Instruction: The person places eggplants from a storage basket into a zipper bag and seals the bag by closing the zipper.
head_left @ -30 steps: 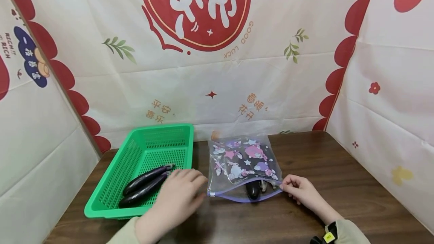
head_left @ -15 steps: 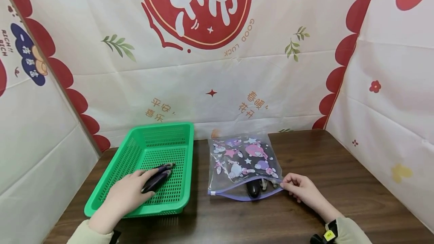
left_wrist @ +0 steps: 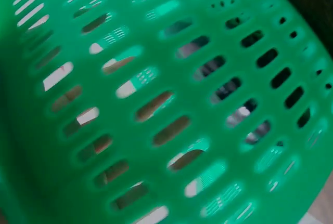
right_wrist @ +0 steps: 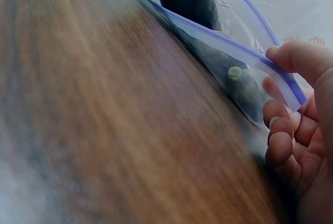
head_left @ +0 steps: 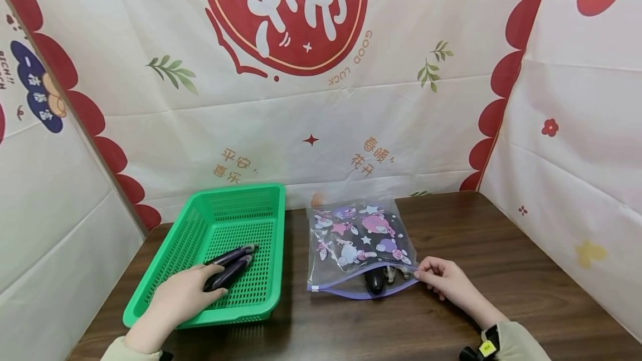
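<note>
A green slotted basket (head_left: 277, 277) stands on the left in the head view, with two dark purple eggplants inside. My left hand (head_left: 178, 298) reaches over its near side and grips the nearer eggplant (head_left: 232, 272), thumb on the near side; the farther eggplant (head_left: 232, 255) lies against it. In the left wrist view the basket wall (left_wrist: 315, 156) hides most of this hand. My right hand (head_left: 443, 278) pinches the right end of a purple-edged zip bag's mouth (right_wrist: 229, 43) between thumb and forefinger. The printed clear bag (head_left: 328, 269) lies flat, mouth gaping, holding several eggplants (head_left: 374, 281).
A white slider (head_left: 314, 288) sits at the left end of the bag's mouth. Bare wooden table (head_left: 481, 238) shows right of the bag. Patterned cloth (head_left: 261, 127) walls in the back and both sides.
My left hand has moved left from beside the bag into the basket and closed on an eggplant. My right hand has stayed at the bag's corner.
</note>
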`<state>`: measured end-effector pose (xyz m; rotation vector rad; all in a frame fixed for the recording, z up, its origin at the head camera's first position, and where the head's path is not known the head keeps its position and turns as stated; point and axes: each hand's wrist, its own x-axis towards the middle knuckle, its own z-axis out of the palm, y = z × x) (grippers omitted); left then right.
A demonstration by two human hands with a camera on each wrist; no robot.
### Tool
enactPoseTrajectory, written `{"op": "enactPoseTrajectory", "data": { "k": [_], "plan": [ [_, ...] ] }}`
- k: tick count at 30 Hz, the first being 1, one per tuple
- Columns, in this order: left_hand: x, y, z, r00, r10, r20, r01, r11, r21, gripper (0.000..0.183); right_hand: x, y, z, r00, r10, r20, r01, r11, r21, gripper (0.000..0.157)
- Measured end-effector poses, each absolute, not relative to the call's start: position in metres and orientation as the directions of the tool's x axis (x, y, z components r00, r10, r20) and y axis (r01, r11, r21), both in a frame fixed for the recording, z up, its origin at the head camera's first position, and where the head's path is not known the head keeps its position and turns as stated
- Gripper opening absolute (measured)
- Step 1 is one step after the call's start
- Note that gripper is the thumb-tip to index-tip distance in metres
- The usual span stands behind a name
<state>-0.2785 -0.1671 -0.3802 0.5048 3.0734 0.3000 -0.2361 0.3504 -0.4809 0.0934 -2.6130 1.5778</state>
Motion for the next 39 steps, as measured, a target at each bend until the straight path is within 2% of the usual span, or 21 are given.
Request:
{"op": "enactPoseTrajectory", "data": {
  "k": [12, 26, 33, 39],
  "plan": [
    [-0.288, -0.169, -0.387, -0.935, 0.329, -0.133, 0.291, 0.924, 0.248, 0.058, -0.236, 0.351, -0.486, -0.995, -0.012, 0.102, -0.096, 0.467, -0.879, 0.023],
    [-0.299, -0.178, -0.386, -0.901, 0.377, -0.214, 0.313, 0.907, 0.281, 0.068, -0.235, 0.351, -0.482, -0.995, -0.012, 0.1, -0.094, 0.461, -0.883, 0.024],
    [-0.301, -0.18, -0.391, -0.908, 0.344, -0.239, 0.298, 0.932, 0.208, 0.056, -0.235, 0.351, -0.486, -0.995, -0.016, 0.101, -0.097, 0.455, -0.885, 0.024],
    [-0.3, -0.183, -0.391, -0.933, 0.324, -0.159, 0.304, 0.943, 0.137, 0.047, -0.235, 0.35, -0.485, -0.994, -0.021, 0.109, -0.107, 0.446, -0.889, 0.024]
  ]
}}
